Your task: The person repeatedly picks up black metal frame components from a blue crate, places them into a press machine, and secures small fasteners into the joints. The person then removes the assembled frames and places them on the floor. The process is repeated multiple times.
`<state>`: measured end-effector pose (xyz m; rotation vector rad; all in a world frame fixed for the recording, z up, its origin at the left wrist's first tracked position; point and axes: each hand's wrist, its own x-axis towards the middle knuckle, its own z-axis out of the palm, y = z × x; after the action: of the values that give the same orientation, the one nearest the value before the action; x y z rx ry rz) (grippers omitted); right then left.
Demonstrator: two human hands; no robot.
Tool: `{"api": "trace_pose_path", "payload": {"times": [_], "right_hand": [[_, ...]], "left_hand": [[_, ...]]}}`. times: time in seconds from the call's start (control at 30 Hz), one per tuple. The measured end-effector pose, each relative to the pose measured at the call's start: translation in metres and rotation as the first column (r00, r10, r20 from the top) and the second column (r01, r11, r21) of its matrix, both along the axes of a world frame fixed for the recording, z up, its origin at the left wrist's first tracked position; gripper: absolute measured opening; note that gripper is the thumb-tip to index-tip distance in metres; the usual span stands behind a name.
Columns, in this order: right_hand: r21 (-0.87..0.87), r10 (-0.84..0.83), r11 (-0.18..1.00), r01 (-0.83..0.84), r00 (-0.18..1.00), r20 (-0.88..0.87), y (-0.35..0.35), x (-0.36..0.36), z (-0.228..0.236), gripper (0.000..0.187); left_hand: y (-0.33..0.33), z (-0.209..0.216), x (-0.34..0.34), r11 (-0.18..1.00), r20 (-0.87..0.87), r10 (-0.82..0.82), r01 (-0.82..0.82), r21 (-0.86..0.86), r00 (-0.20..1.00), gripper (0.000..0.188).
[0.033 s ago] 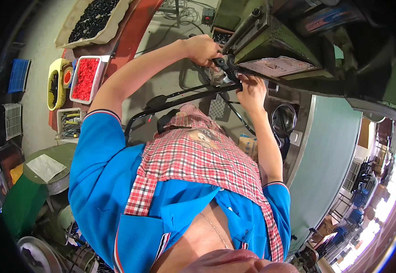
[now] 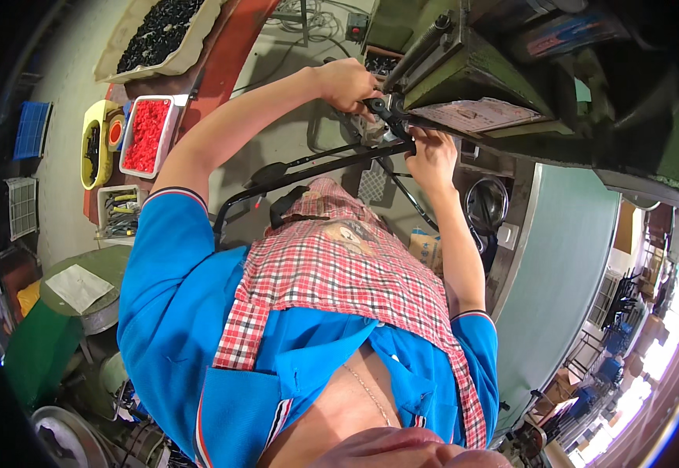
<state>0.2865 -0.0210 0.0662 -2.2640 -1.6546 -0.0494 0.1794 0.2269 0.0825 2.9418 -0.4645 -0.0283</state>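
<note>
Under the head of a green machine (image 2: 480,70), a black bent-tube frame (image 2: 308,171) lies crosswise in front of me. At its far end is a black joint piece (image 2: 387,114), close against the machine's working area. My left hand (image 2: 347,84) reaches in from the left, fingers curled onto that joint piece. On the other side, my right hand (image 2: 433,162) has its fingers bent round the end of the frame, just below the machine. The exact contact of the fingertips is partly hidden by the hands and the machine.
Left of me stand a white tray of red plastic parts (image 2: 171,117), a yellow basket (image 2: 111,109), a bin of pliers (image 2: 104,210) and a large tray of black parts (image 2: 102,72). A steel bowl (image 2: 503,204) sits at right, beside a pale green board (image 2: 565,257).
</note>
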Motion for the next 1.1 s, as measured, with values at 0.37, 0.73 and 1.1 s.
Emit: {"api": "trace_pose_path", "payload": {"times": [0.37, 0.73, 1.1], "right_hand": [[-0.080, -0.051, 0.995, 0.053, 0.998, 0.027, 0.008, 0.007, -0.031, 0.037], [-0.236, -0.049, 0.970, 0.064, 0.996, 0.069, -0.002, 0.000, -0.053, 0.041], [-0.437, -0.246, 0.883, 0.174, 0.962, -0.115, -0.018, 0.007, -0.083, 0.048]], "left_hand": [[0.007, -0.028, 0.006, 0.997, -0.012, 0.018, -0.019, -0.080, 1.000, 0.051], [0.079, -0.088, 0.049, 0.775, -0.126, 0.328, -0.343, -0.531, 0.936, 0.030], [0.073, -0.140, 0.143, 0.961, -0.120, 0.106, -0.071, 0.268, 0.987, 0.015]]}}
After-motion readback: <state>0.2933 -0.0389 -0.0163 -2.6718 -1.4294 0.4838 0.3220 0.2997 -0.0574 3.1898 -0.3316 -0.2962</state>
